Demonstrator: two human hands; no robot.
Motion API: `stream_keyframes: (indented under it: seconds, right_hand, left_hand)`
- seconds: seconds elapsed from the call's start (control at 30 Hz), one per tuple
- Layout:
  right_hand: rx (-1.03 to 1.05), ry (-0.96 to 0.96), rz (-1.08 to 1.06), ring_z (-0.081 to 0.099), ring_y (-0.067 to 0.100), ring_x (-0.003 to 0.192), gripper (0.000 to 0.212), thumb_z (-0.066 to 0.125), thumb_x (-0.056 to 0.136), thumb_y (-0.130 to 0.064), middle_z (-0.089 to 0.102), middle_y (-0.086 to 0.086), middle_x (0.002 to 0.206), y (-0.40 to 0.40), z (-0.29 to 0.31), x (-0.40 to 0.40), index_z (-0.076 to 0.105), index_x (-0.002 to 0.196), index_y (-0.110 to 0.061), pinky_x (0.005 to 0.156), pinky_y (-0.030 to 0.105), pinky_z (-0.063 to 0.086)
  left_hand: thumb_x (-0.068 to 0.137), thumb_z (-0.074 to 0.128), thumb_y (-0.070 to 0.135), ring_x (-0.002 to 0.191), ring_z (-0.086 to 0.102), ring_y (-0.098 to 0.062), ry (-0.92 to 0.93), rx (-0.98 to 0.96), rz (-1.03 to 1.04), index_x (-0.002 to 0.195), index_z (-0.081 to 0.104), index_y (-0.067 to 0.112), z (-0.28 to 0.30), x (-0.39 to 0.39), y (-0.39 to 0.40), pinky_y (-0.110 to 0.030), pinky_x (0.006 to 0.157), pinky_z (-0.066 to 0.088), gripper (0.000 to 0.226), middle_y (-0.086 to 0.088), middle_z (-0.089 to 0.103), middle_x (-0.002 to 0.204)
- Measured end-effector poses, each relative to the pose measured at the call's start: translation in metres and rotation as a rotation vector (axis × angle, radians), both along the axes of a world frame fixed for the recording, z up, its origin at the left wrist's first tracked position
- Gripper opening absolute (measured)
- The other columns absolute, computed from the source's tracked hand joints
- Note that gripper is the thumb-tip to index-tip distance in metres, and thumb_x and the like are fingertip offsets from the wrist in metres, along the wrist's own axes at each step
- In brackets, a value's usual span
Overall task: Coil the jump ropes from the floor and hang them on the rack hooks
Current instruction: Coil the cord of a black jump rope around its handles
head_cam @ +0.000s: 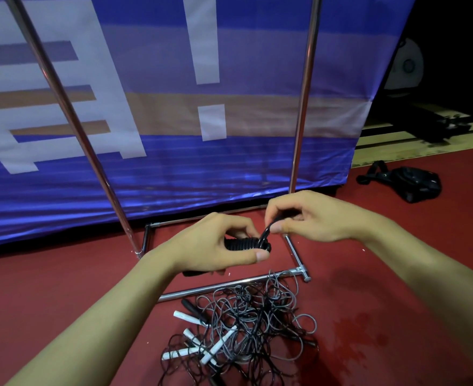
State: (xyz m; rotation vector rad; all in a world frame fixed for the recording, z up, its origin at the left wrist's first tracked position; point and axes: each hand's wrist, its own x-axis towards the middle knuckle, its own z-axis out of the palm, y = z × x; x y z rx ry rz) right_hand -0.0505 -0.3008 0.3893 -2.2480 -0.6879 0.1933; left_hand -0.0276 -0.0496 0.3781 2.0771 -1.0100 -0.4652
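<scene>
My left hand (pixel 218 243) grips a black jump rope (pixel 247 243) wound into a tight coil around its handles. Just to the right and above, my right hand (pixel 310 215) pinches the loose end of that same black cord between thumb and fingers. Below my hands a tangled pile of grey and black jump ropes (pixel 246 330) with white and black handles lies on the red floor. The metal rack (pixel 302 101) stands in front of me, its two chrome uprights rising out of view; no hooks are visible.
The rack's base bars (pixel 229 285) lie on the red floor just behind the pile. A blue and white banner (pixel 174 135) hangs behind the rack. A black bag (pixel 413 185) lies on the floor at the right.
</scene>
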Motion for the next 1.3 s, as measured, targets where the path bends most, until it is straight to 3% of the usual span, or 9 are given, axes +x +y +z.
stream_keyframes:
  seconds: [0.13, 0.23, 0.47, 0.6, 0.73, 0.93, 1.1, 1.2, 1.3]
  right_hand:
    - [-0.033, -0.015, 0.053, 0.062, 0.008, 0.085, 0.018, 0.059, 0.104, -0.024, 0.061, -0.013, 0.091, 0.002, -0.005, 0.002, 0.066, 0.089, -0.031, 0.078, 0.028, 0.053]
    - [-0.033, 0.006, 0.047, 0.057, -0.002, 0.079, 0.024, 0.052, 0.105, -0.026, 0.060, -0.021, 0.082, 0.003, -0.012, 0.005, 0.062, 0.084, -0.031, 0.078, 0.012, 0.039]
    - [0.174, 0.139, -0.041, 0.048, 0.010, 0.075, 0.043, 0.047, 0.098, -0.041, 0.055, 0.001, 0.078, 0.013, -0.038, 0.005, 0.059, 0.088, -0.001, 0.070, 0.022, 0.040]
    - [0.308, 0.289, -0.117, 0.053, 0.016, 0.081, 0.050, 0.045, 0.101, -0.047, 0.059, 0.010, 0.087, 0.024, -0.053, 0.006, 0.066, 0.098, -0.002, 0.079, 0.024, 0.047]
    - [0.488, 0.358, -0.178, 0.037, 0.007, 0.059, 0.035, 0.044, 0.103, -0.047, 0.041, -0.006, 0.066, 0.028, -0.060, 0.008, 0.053, 0.094, -0.015, 0.063, 0.021, 0.038]
    - [0.405, 0.164, -0.300, 0.033, 0.004, 0.049, 0.027, 0.034, 0.112, -0.026, 0.039, -0.009, 0.062, 0.028, -0.063, 0.010, 0.048, 0.096, -0.011, 0.046, 0.017, 0.028]
    - [0.141, -0.024, -0.344, 0.043, 0.000, 0.056, 0.034, 0.037, 0.110, -0.033, 0.050, -0.014, 0.062, 0.015, -0.058, 0.018, 0.054, 0.082, -0.021, 0.058, 0.020, 0.036]
    - [0.001, 0.029, -0.375, 0.055, 0.008, 0.075, 0.044, 0.038, 0.110, -0.041, 0.067, 0.007, 0.082, 0.017, -0.057, 0.020, 0.066, 0.092, -0.013, 0.074, 0.034, 0.044]
    - [-0.045, 0.075, -0.365, 0.050, -0.001, 0.062, 0.045, 0.037, 0.110, -0.038, 0.060, -0.003, 0.071, 0.018, -0.052, 0.017, 0.062, 0.087, -0.009, 0.067, 0.025, 0.039]
  left_hand:
    - [0.091, 0.079, 0.038, 0.048, 0.063, -0.018, 0.018, -0.026, 0.009, 0.101, 0.065, 0.021, 0.003, -0.004, -0.001, -0.033, 0.051, 0.054, 0.024, 0.002, 0.074, 0.085]
    - [0.088, 0.082, 0.035, 0.048, 0.063, -0.015, 0.023, -0.030, 0.041, 0.104, 0.055, 0.019, 0.003, -0.006, -0.001, -0.030, 0.049, 0.053, 0.036, 0.002, 0.077, 0.090]
    - [0.090, 0.080, 0.034, 0.047, 0.062, -0.028, 0.065, -0.117, 0.026, 0.110, 0.046, 0.021, 0.006, -0.011, 0.000, -0.040, 0.047, 0.053, 0.041, -0.001, 0.074, 0.084]
    - [0.094, 0.076, 0.033, 0.049, 0.066, -0.033, -0.009, -0.194, 0.059, 0.123, 0.060, 0.032, 0.005, -0.010, 0.000, -0.042, 0.046, 0.056, 0.033, -0.003, 0.074, 0.089]
    - [0.094, 0.073, 0.035, 0.047, 0.066, -0.028, -0.011, -0.277, 0.160, 0.120, 0.070, 0.034, 0.002, -0.006, -0.001, -0.033, 0.044, 0.053, 0.027, -0.004, 0.075, 0.090]
    - [0.092, 0.075, 0.034, 0.048, 0.066, -0.030, -0.003, -0.273, 0.203, 0.131, 0.066, 0.038, 0.001, -0.001, 0.001, -0.043, 0.046, 0.057, 0.040, 0.003, 0.075, 0.086]
    - [0.091, 0.078, 0.032, 0.048, 0.066, -0.031, 0.032, -0.242, 0.097, 0.129, 0.065, 0.038, 0.003, -0.004, -0.003, -0.038, 0.049, 0.057, 0.040, -0.009, 0.076, 0.096]
    - [0.092, 0.078, 0.030, 0.047, 0.066, -0.027, 0.026, -0.233, 0.056, 0.128, 0.069, 0.036, 0.000, -0.006, -0.007, -0.031, 0.049, 0.054, 0.038, -0.007, 0.077, 0.099]
    - [0.092, 0.077, 0.030, 0.047, 0.065, -0.025, 0.046, -0.248, 0.093, 0.128, 0.071, 0.034, 0.000, -0.007, -0.007, -0.029, 0.048, 0.052, 0.037, 0.003, 0.078, 0.097]
